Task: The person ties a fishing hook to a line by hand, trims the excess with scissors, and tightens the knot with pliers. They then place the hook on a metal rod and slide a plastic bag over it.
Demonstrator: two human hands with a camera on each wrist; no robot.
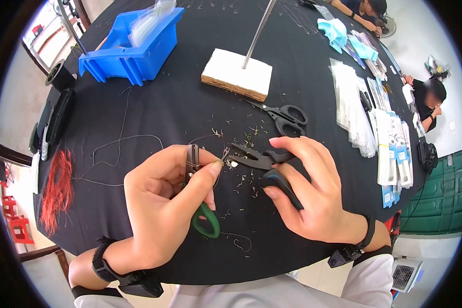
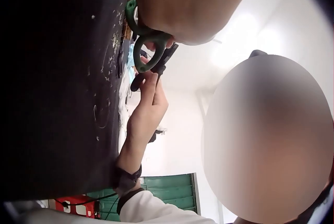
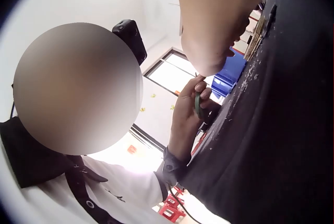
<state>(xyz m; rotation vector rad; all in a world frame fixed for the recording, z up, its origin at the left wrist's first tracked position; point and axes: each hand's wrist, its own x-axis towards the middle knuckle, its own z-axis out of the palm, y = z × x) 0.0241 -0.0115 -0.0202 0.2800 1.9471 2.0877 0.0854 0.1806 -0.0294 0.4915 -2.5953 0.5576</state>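
My left hand [image 1: 159, 210] holds green-handled scissors [image 1: 206, 222], with the metal end rising past the curled fingers and the loops below. Its thumb and forefinger also pinch a small piece with thin strands [image 1: 225, 154] sticking out at the fingertips; what it is I cannot tell. My right hand [image 1: 313, 190] grips dark pliers [image 1: 256, 159], fingers and thumb round the black handles. The pliers' jaws stand apart, pointing at the left fingertips. In the left wrist view the scissors' green loops [image 2: 148, 54] show under the left hand, in front of the right hand [image 2: 146, 112].
Black scissors [image 1: 291, 115] lie beyond the pliers, among scattered clippings [image 1: 246, 138]. A white block [image 1: 236, 72] bears a metal rod. Behind stands a blue bin [image 1: 154, 54]. Red threads [image 1: 56, 192] and thin line lie left; plastic packets [image 1: 351, 102] lie right. Other people sit across the table.
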